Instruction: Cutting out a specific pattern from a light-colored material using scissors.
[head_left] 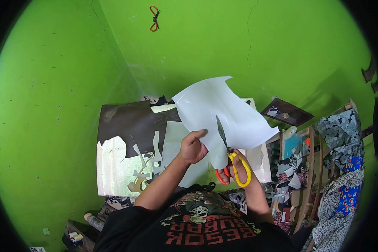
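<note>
A large white sheet (222, 101) with faint drawn lines is held up above the worktop, its far edge curling. My left hand (193, 148) pinches its near left side, thumb on top. In my right hand (240, 166) are scissors (221, 133) with one yellow and one orange handle, fingers through the loops. The dark blades point away from me across the sheet, and a narrow strip of it hangs down to the left of them. Whether the blades are fully closed is hard to see.
On the worktop (109, 180) lie a dark brown sheet (122, 119), pale offcuts (139, 156) and a pale flat sheet (172, 143). A wooden rack (308, 180) with patterned cloth (340, 130) stands at right. A dark tray-like frame (287, 112) leans near the green wall (197, 42).
</note>
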Demonstrator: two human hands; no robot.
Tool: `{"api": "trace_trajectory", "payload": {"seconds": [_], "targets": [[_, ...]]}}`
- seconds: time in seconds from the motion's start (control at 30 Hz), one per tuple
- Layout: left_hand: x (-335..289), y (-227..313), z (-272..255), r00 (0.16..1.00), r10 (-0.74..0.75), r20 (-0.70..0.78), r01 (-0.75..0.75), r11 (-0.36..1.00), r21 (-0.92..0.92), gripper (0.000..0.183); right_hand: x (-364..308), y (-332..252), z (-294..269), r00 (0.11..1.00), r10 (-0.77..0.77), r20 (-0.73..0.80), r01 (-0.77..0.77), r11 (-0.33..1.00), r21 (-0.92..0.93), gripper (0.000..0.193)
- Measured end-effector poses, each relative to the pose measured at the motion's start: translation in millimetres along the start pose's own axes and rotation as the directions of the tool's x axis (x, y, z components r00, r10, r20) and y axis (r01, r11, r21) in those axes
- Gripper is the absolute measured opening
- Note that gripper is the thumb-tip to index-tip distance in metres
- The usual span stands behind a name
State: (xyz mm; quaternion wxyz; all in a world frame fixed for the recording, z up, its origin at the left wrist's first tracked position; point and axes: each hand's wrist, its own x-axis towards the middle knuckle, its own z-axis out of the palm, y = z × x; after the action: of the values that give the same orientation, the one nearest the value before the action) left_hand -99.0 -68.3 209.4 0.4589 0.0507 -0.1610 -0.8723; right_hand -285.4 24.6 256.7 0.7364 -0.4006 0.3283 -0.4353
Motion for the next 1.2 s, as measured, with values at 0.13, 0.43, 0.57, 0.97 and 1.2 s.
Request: {"api": "trace_trajectory", "payload": {"seconds": [0.13,0.43,0.57,0.97,1.2], "targets": [[11,-7,-2,0.993,0.042,-0.107,-0.016,0.972,0.233,0.053,-7,-2,-18,0.995,0.026,-0.092,-0.035,0.995,-0.091,0.072],[13,-18,16,0.995,-0.071,-0.064,0.082,0.98,0.182,0.052,-20,-11,-43,0.971,0.146,-0.19,-0.164,0.983,-0.086,0.058],[13,-25,27,0.995,-0.07,-0.072,0.084,0.975,0.204,0.053,-25,-11,-55,0.968,0.207,-0.139,-0.21,0.978,-0.003,0.057],[9,-17,44,0.976,0.147,-0.159,-0.141,0.989,0.048,0.054,-14,-3,-39,0.995,0.08,-0.064,-0.086,0.993,-0.084,0.063],[-5,5,29,0.987,0.078,-0.143,-0.075,0.997,0.025,0.043,-3,2,-17,0.993,0.106,-0.049,-0.108,0.994,-0.032,0.053]]}}
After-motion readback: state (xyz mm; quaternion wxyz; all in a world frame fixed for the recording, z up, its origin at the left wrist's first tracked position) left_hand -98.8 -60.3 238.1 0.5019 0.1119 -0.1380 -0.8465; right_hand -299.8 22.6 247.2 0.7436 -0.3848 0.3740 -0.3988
